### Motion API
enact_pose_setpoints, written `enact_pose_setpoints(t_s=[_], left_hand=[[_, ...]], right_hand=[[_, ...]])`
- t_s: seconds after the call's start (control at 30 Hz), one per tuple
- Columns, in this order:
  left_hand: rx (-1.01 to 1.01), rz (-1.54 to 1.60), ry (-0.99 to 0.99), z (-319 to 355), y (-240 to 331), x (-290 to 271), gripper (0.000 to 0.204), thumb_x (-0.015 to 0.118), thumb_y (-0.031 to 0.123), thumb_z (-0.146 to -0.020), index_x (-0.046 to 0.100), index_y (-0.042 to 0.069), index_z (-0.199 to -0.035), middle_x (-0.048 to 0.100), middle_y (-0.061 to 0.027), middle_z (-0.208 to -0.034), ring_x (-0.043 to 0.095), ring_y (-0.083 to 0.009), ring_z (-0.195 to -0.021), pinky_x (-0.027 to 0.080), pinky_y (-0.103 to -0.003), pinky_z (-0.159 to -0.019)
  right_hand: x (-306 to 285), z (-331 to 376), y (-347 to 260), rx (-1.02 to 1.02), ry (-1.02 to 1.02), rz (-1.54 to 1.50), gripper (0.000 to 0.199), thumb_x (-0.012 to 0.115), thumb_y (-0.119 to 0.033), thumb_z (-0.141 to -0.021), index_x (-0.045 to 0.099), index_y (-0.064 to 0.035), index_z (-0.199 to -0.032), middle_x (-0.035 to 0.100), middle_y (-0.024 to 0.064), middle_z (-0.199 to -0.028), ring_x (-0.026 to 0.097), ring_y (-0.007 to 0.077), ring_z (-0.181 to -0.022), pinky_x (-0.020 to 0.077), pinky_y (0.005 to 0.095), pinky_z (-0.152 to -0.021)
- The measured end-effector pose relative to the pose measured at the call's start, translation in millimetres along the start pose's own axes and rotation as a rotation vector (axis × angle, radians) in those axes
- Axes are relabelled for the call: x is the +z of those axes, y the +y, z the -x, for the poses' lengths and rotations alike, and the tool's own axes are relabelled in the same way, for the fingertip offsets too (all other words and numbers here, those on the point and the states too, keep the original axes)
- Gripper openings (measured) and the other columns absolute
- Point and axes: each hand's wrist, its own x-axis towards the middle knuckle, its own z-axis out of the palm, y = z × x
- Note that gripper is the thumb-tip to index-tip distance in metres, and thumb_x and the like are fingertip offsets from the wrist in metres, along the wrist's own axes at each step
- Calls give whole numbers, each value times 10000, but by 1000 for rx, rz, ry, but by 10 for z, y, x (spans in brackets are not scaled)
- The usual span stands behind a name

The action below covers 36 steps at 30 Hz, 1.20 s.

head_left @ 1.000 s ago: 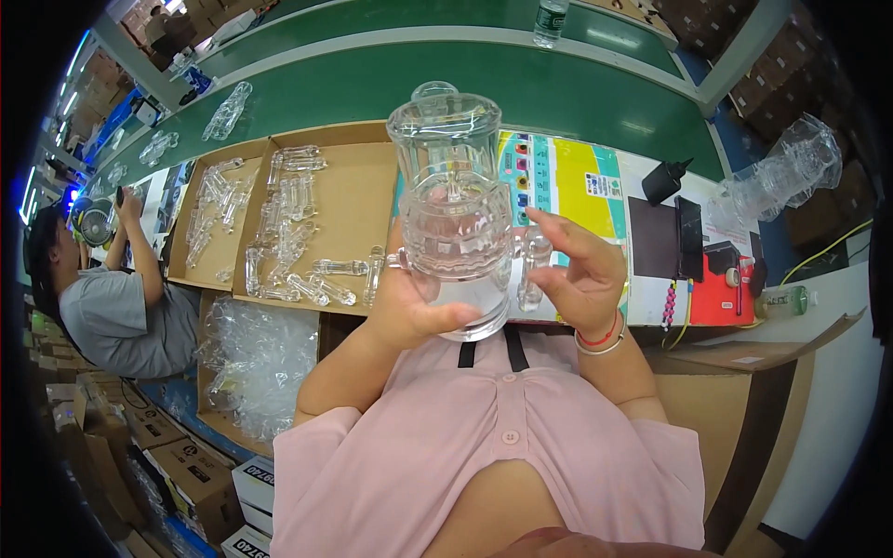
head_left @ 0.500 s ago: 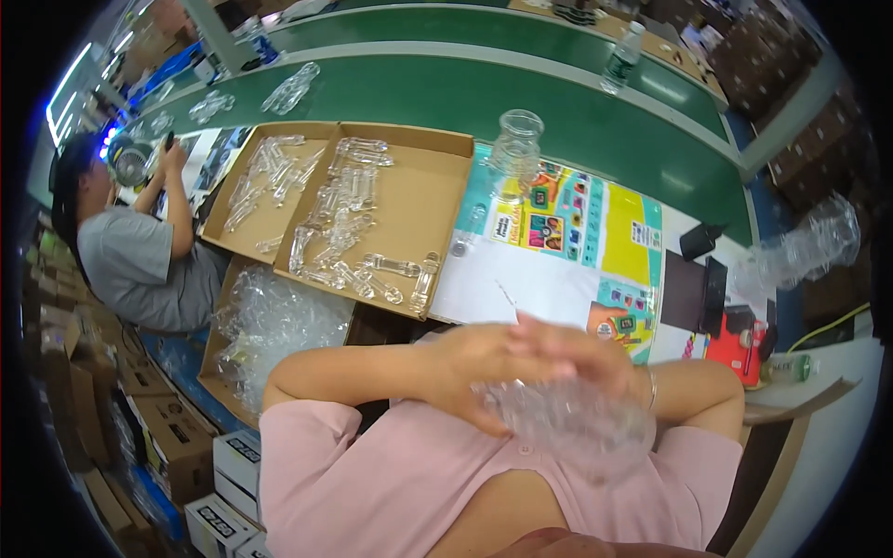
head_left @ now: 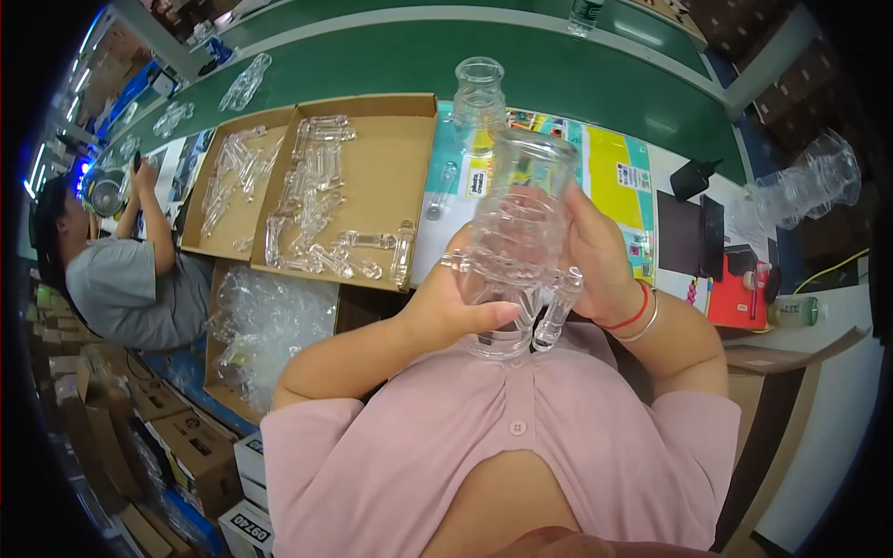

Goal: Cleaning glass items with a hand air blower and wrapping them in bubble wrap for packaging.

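Close to my chest I hold a clear, ridged vessel (head_left: 526, 232) upright between both hands, its round, wide mouth at the top. My left hand (head_left: 456, 302) grips its lower left side, thumb across the front. Wrapped around the far right side is my right hand (head_left: 600, 256), fingers partly hidden behind the see-through wall. A short clear tube (head_left: 558, 312) sticks out at the lower right of the vessel. Beyond it, a similar clear vessel (head_left: 479, 98) stands on the table. One clear rod (head_left: 442, 191) lies on the printed mat (head_left: 609, 153).
Left of the mat, a cardboard tray (head_left: 395, 158) holds several clear rods. Below it sits a box of crumpled clear plastic (head_left: 270, 321). At right are a black bottle (head_left: 693, 179), a red item (head_left: 735, 298) and another clear ridged vessel (head_left: 809, 181). A person (head_left: 135, 279) works at far left.
The vessel was a low, tilted blur at my chest with my hands crossing over it; now it is raised and upright, with one hand on each side. The view has shifted.
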Motion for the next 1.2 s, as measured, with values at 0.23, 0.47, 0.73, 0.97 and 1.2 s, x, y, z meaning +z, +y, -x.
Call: enact_pose_setpoints(t_s=[0.23,0.47,0.73,0.97,1.2], left_hand=[[239,81,164,140,33,116,911,776,164,-633,200,41,-1328,364,-148,-1279,414,-243,-1176,356,-384,-976],[199,-62,178,211,48,199,1055,809,250,-570,128,65,-1353,356,-184,-1267,405,-289,-1159,369,-421,-952],[-37,-393,8,5,371,199,659,725,139,-659,412,29,-1229,520,-106,-1192,526,-226,-1058,422,-332,-895],[950,-964,-81,113,131,-139,752,782,194,-560,450,102,-1229,518,-224,-1138,555,-362,-977,455,-396,-776],[755,-953,-121,222,85,-63,800,776,179,-559,418,99,-1270,498,-200,-1162,516,-355,-1013,438,-399,-820]], right_hand=[[-6,288,-174,-711,-136,948,350,354,-261,-898,501,6,-1070,590,140,-1016,490,258,-1095,225,435,-1034],[-27,432,-134,-919,-156,1422,361,527,-84,-643,532,-39,-1001,622,121,-934,481,260,-1130,84,539,-1049],[-7,376,-126,-1054,-64,1515,317,639,-130,-632,564,-75,-935,636,98,-920,571,259,-1004,189,536,-1029],[14,411,-157,-1001,-244,1535,320,665,27,-598,567,-55,-891,640,65,-870,619,213,-838,316,507,-989],[-189,406,-75,-862,-361,1487,154,618,-85,-737,558,-47,-874,638,115,-909,615,247,-885,301,503,-991]])
